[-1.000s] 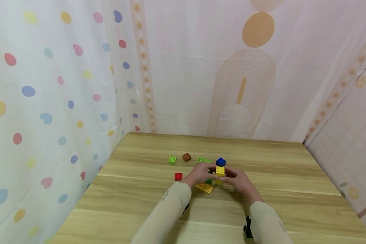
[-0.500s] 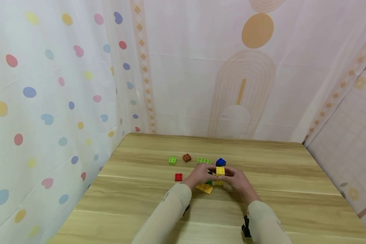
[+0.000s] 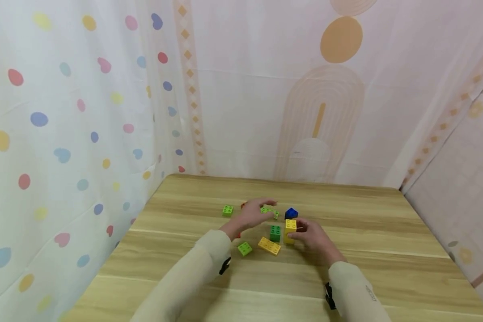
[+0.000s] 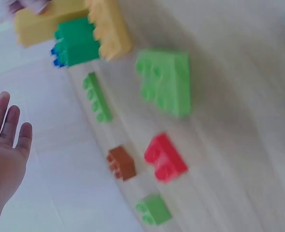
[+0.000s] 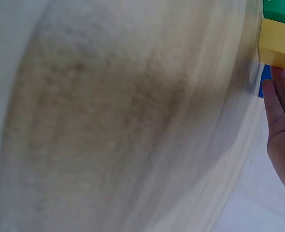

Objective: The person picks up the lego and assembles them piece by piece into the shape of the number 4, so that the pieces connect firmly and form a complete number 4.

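My right hand [image 3: 315,238] holds an upright stack of yellow toy building bricks [image 3: 290,225], thumb at the front and fingers on its right side. In the right wrist view, fingertips meet the yellow brick's [image 5: 277,43] end. My left hand [image 3: 250,214] has its fingers extended and holds nothing; it hovers left of a long lime-green brick [image 3: 265,210], partly covering it. Left of the yellow stack stands a dark green brick [image 3: 275,233], with a long orange-yellow brick [image 3: 269,246] in front. A blue brick [image 3: 291,213] sits behind the stack.
Several loose bricks lie on the wooden table [image 3: 370,237]: a lime-green one [image 3: 244,248] at the front, another green one [image 3: 227,210] at the back left, plus red [image 4: 166,159] and brown [image 4: 123,163] ones mostly covered by the left hand in the head view. Curtains stand behind.
My left hand has left the yellow stack and moved left and back toward the long lime-green brick, uncovering the dark green and front lime-green bricks. The right hand stays at the stack.
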Tool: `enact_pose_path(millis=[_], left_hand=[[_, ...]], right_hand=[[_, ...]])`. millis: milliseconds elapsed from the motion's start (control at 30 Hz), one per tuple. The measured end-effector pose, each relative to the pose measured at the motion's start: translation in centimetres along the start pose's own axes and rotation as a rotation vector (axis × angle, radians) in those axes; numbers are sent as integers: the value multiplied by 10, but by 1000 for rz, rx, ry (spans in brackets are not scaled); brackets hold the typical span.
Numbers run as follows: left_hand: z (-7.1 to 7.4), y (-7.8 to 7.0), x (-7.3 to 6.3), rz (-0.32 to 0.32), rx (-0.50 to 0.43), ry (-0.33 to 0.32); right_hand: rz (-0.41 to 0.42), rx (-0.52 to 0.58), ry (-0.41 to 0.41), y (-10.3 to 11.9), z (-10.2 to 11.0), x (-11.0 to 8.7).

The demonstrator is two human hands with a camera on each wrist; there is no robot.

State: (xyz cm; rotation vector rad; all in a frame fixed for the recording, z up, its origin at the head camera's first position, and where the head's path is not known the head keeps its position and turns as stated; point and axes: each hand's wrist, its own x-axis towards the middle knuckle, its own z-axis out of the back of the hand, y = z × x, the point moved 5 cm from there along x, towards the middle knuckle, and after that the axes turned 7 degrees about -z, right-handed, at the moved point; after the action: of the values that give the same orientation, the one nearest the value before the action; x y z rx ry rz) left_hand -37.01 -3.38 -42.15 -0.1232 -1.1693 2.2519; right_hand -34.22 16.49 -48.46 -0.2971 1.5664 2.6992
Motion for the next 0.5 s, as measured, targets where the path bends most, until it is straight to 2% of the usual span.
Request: enact_pose_path(millis=[67, 167, 367, 500], left_hand=[[12, -1, -3, -28, -13, -43], [27, 6, -7, -52, -16, -94], [51, 28, -14, -13, -25, -173], [62, 42, -20, 18, -23, -180]], right_hand=[[-6, -9, -2, 0, 0, 0], [-7, -17, -1, 1, 0, 0], [-7, -6, 3, 2, -1, -2], [-2, -3, -2, 4, 0, -2]])
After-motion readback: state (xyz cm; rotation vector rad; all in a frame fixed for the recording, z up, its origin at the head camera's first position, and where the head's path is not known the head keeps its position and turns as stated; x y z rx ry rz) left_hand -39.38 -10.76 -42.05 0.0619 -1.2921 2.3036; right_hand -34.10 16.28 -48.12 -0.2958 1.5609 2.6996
